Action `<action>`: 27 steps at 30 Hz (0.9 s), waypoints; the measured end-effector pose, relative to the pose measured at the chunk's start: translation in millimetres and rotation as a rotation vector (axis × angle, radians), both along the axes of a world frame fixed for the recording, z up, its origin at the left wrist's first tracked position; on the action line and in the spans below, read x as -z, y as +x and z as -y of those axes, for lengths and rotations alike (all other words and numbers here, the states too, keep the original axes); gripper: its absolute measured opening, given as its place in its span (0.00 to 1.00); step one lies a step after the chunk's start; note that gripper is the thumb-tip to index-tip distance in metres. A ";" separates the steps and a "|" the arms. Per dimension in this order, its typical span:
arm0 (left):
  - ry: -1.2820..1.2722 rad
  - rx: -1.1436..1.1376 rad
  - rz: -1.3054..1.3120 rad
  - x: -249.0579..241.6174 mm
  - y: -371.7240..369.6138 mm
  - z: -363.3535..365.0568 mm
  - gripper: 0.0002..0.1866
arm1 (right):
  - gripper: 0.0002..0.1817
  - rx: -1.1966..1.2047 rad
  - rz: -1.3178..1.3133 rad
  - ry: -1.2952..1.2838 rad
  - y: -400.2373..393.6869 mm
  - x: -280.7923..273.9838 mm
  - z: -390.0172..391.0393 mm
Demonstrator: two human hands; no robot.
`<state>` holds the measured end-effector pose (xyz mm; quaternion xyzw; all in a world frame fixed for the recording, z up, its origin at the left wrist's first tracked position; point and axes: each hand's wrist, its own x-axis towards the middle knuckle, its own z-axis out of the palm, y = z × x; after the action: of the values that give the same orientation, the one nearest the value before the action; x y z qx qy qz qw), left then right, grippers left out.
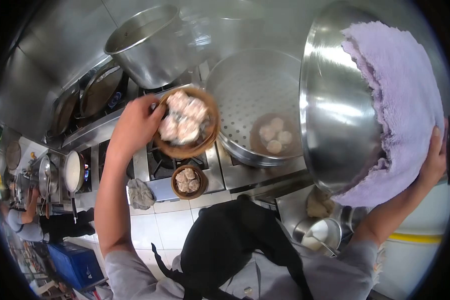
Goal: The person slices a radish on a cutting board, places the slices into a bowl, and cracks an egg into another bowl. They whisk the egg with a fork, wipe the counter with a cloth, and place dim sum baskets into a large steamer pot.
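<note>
My left hand [137, 122] grips the rim of a small bamboo steamer basket [214, 117] that holds several pale pink dumplings [187, 115]; the basket is raised above the stove and slightly blurred. Over on the right, my right hand [431, 162] is closed on a fluffy lilac towel [405, 100] draped across a large domed steel lid [335, 110]. The lid is tilted up on its side, beside a wide steamer pot with a perforated floor [240, 107]. Inside that pot sits another basket of dumplings [275, 135], seen through steam. A third dumpling basket [189, 182] rests on the stove's front edge.
A tall steel pot [150, 50] stands at the back left, near dark woks [102, 90]. A grey rag [141, 194] lies on the stove edge. Lower right is a steel bowl of white contents [317, 235]. At far left a co-worker [30, 220] stands near a pan [74, 171].
</note>
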<state>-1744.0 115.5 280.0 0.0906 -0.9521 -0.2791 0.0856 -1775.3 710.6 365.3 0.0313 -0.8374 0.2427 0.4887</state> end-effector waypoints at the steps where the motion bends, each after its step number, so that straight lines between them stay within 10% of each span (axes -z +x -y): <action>1: -0.031 -0.002 -0.020 -5.2 -21.0 -14.2 0.16 | 0.23 -0.036 0.016 0.023 3.2 1.4 -5.3; 14: -0.499 0.314 0.167 121.2 -210.3 -75.2 0.15 | 0.22 0.025 0.054 0.166 39.6 12.1 -32.5; 18: -0.478 0.243 0.070 81.2 -150.0 -82.8 0.15 | 0.24 0.059 0.086 0.207 37.5 14.1 -42.6; 20: -0.185 0.318 -0.505 76.2 -100.6 -58.7 0.15 | 0.26 0.132 0.059 0.185 32.1 21.5 -59.1; 23: 0.019 0.020 -0.058 106.3 -26.1 -5.3 0.16 | 0.27 0.152 0.179 -0.004 19.8 37.1 -161.4; 27: -0.173 -0.040 0.442 275.8 78.8 90.9 0.21 | 0.27 0.190 0.139 0.068 1.0 29.3 -154.2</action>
<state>-1665.2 24.6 4.2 0.1606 -0.9661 -0.1683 -0.1122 -1774.4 864.8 336.0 -0.0485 -0.8762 0.1682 0.4489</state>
